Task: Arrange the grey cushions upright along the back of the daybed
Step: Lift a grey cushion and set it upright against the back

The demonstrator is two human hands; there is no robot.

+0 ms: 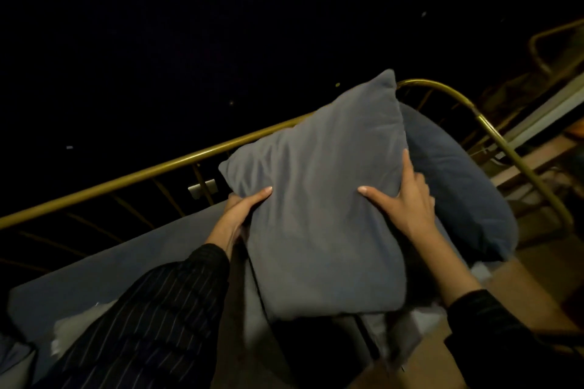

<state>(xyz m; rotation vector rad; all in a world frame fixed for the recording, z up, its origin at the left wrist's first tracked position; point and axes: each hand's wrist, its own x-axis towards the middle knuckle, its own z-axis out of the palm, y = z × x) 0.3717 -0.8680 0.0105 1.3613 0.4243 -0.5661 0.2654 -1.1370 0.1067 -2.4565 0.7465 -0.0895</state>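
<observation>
left hand (pixel 243 210) – right hand (pixel 406 204) | both clasp grey cushion (pixel 319 199) edges

- The grey cushion (pixel 319 199) is soft matt cloth, faintly creased, with a velvety nap.
- The darker blue-grey cushion (pixel 458 186), at three o'clock of it, is matt cloth too.
- The daybed rail (pixel 132 178) is smooth brass-coloured metal with a dull sheen.
- The mattress cover (pixel 126 262) is plain matt fabric.
- The left sleeve (pixel 151 319) is dark pinstriped cloth.

2 grey cushions (pixel 319 199) (pixel 455 180), 2 hands (pixel 243 211) (pixel 407 202), 1 brass daybed frame (pixel 126 178).
</observation>
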